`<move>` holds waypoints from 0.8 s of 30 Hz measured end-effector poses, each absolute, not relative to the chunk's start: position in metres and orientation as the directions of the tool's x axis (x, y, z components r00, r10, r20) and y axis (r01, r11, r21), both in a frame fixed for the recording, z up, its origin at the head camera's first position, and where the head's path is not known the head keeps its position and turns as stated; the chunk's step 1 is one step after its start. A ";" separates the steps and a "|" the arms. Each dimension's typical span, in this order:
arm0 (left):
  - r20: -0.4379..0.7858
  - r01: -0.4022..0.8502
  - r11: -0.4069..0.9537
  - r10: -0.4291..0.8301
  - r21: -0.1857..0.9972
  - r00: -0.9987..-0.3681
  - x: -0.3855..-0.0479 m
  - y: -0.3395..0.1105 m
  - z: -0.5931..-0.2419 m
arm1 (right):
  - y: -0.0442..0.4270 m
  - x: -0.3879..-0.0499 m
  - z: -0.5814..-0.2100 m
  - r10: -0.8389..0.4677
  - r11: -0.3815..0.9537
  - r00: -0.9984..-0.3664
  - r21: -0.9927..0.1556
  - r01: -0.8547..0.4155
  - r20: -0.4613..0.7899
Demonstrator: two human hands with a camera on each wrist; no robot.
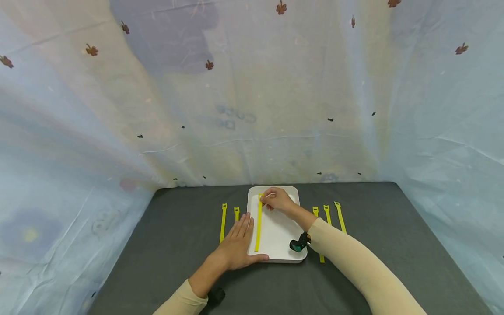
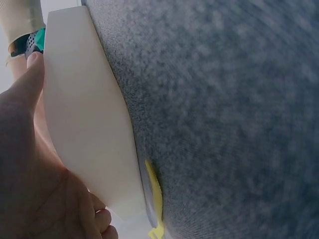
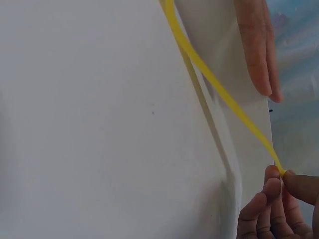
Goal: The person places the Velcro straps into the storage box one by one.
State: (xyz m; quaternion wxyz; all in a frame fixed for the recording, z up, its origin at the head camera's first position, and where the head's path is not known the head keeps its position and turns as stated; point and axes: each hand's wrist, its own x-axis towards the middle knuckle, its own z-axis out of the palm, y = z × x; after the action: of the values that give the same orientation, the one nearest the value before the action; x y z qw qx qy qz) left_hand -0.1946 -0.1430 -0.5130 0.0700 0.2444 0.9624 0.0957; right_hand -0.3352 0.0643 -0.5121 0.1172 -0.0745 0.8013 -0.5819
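A yellow strap (image 1: pixel 258 227) runs lengthwise along the left side of a white tray (image 1: pixel 279 245). My right hand (image 1: pixel 277 200) pinches its far end between thumb and fingertips; in the right wrist view the strap (image 3: pixel 219 89) slants up from the tray to that pinch (image 3: pixel 281 199). With fingers straight, my left hand (image 1: pixel 235 247) rests against the tray's left edge, its thumb along the near edge. The left wrist view shows this hand (image 2: pixel 45 159) against the tray's outer wall (image 2: pixel 89 99).
On the grey cloth (image 1: pixel 181 245), yellow straps lie on both sides of the tray, one at the left (image 1: pixel 223 221) and another at the far right (image 1: pixel 340 216). Behind the table hangs a pale patterned curtain (image 1: pixel 275 109).
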 end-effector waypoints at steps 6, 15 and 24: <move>-0.097 0.451 0.859 0.483 0.241 -0.870 -0.194 -0.142 -0.513 | 0.062 -0.335 -0.515 -0.252 0.321 -0.962 -0.947 0.021 -0.106; -0.066 0.463 0.853 0.490 0.241 -0.869 -0.197 -0.143 -0.521 | 0.057 -0.338 -0.521 -0.233 0.357 -0.966 -0.934 0.019 -0.109; -0.102 0.449 0.864 0.480 0.228 -0.871 -0.196 -0.142 -0.515 | 0.051 -0.342 -0.525 -0.233 0.356 -0.967 -0.935 0.012 -0.101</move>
State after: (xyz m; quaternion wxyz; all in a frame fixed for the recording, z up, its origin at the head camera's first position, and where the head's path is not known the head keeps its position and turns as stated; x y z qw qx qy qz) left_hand -0.1959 -0.1418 -0.5151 0.0779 0.2415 0.9622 0.0989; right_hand -0.3417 0.0511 -0.5245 0.1086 -0.0679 0.8161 -0.5636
